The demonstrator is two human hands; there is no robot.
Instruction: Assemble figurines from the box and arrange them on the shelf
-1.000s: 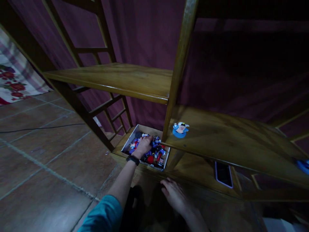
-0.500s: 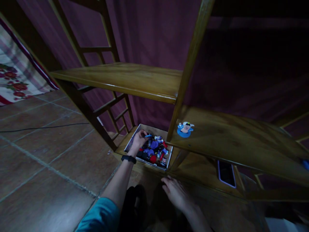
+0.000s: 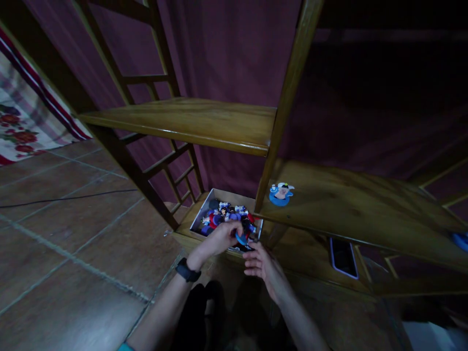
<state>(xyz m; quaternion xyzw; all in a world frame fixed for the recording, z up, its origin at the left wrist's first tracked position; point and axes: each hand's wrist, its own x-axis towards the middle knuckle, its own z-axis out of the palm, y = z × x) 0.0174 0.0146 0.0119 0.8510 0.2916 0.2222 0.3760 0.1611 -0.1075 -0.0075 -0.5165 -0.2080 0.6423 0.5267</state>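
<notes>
My left hand, with a dark band on its wrist, pinches a blue round piece over the front of a shallow box. It resembles the blue base of the cartoon stand figure upright on the right shelf. My right hand is just to the right, its fingers apart and the fingertips close to the blue piece; whether they touch it I cannot tell. The white-edged box holds many small cartoon figures and purple, red and black pieces, partly hidden by my left hand.
A wooden shelf board and an upright post stand over the box. The right shelf bears a blue object at its far end. Below lies a purple-rimmed phone-like item. A cable crosses the tiled floor.
My left hand has come from the box's back left to its front right, with a blue piece in its fingers. My right hand has risen towards it, fingers spreading.
</notes>
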